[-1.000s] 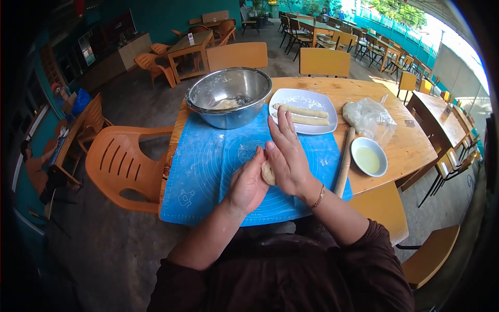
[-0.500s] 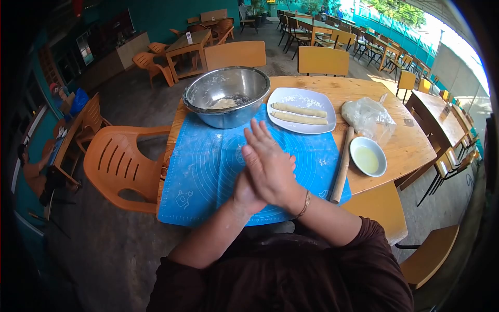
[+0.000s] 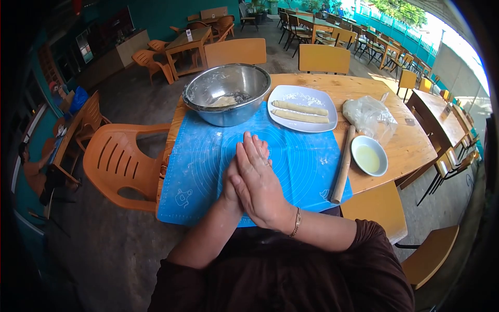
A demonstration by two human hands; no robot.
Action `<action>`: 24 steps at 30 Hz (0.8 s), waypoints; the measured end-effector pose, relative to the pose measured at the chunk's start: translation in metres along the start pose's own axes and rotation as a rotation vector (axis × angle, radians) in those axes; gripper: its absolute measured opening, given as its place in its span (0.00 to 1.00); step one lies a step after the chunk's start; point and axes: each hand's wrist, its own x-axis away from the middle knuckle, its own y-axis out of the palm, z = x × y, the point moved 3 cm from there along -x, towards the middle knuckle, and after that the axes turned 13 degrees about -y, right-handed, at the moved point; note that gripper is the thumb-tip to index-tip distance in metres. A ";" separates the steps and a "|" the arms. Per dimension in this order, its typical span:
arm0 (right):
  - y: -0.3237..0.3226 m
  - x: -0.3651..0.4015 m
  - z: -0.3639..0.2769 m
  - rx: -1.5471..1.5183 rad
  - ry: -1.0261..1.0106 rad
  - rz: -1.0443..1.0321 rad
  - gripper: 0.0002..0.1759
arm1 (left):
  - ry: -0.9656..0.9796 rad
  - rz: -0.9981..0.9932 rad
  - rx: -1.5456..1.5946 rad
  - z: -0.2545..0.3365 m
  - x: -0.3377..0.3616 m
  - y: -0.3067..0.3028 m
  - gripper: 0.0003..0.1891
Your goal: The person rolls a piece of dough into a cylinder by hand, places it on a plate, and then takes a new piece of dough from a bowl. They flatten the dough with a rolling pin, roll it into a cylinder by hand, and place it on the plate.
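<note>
My right hand (image 3: 261, 190) lies palm to palm against my left hand (image 3: 228, 187) over the blue baking mat (image 3: 306, 171). Both have their fingers stretched forward and pressed together, the right one covering most of the left. Whatever may be between the palms is hidden. Beyond them stands a steel bowl (image 3: 228, 115) with pale dough (image 3: 223, 101) and flour inside. Two rolled dough strips (image 3: 300, 108) lie side by side on a floured white plate (image 3: 278, 93). To the right of my hands, a wooden rolling pin (image 3: 343, 169) rests partly across the mat's edge.
A small bowl of pale yellow liquid (image 3: 368, 157) sits right of the rolling pin, with a plastic bag (image 3: 369, 115) behind it. An orange chair (image 3: 125, 166) adjoins the wooden table's left side. A person (image 3: 36, 169) sits far left.
My joined hands have come closer to my body and slightly left, the right hand sliding back along the left. The things on the table have stayed in place.
</note>
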 end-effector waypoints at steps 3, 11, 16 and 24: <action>-0.002 0.019 0.003 -0.152 -0.099 -0.049 0.29 | -0.512 0.931 -0.917 0.032 0.008 0.010 0.33; -0.009 -0.011 0.018 -0.115 0.013 -0.121 0.31 | -0.653 0.811 -0.587 0.011 0.028 0.006 0.41; -0.011 0.018 0.000 0.024 -0.220 -0.160 0.35 | -0.584 0.937 -0.774 0.016 -0.001 0.034 0.41; -0.011 0.020 0.013 0.036 -0.218 0.090 0.24 | -0.319 1.343 -0.570 0.005 -0.007 0.040 0.44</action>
